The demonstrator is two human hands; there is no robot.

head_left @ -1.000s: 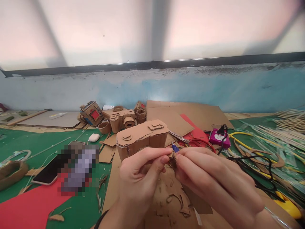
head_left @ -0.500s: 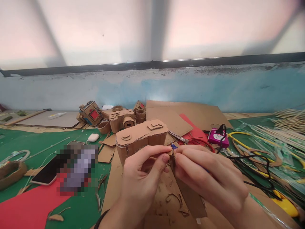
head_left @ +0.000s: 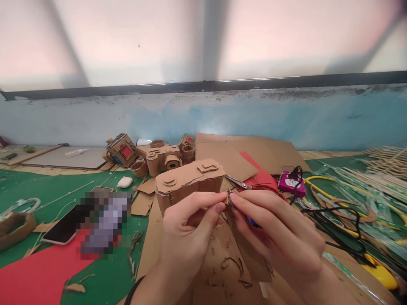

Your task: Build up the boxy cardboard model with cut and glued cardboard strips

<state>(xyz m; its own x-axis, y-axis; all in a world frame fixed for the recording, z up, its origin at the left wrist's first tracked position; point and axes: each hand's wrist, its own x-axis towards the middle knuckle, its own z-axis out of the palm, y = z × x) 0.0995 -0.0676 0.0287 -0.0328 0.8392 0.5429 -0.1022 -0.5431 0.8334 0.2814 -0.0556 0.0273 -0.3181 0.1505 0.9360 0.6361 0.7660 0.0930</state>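
Note:
My left hand [head_left: 187,231] pinches a small piece of cardboard [head_left: 227,201] between thumb and forefinger. Against the same piece, the fingertips of my right hand [head_left: 281,231] are pressed together. A blue tool [head_left: 253,222] shows under the right fingers, and a thin pointed tip stands by the fingertips. Most of this tool is hidden, so its kind is unclear. Just behind my hands stands a cardboard camera body [head_left: 187,180] with raised pieces on top. Beneath them lies a cardboard sheet [head_left: 222,254] strewn with scraps.
Farther back are a finished-looking cardboard camera [head_left: 162,159], cardboard rings and a boxy model [head_left: 121,150]. Scissors [head_left: 238,182] lie behind my hands. To the right are a purple box [head_left: 291,183], black cable [head_left: 337,212] and sticks. Phones [head_left: 65,224] and red paper [head_left: 41,271] lie left.
My right hand has turned and shifted slightly left, its fingertips closer to my left ones. More of the blue tool shows beneath its fingers. My left hand has barely moved.

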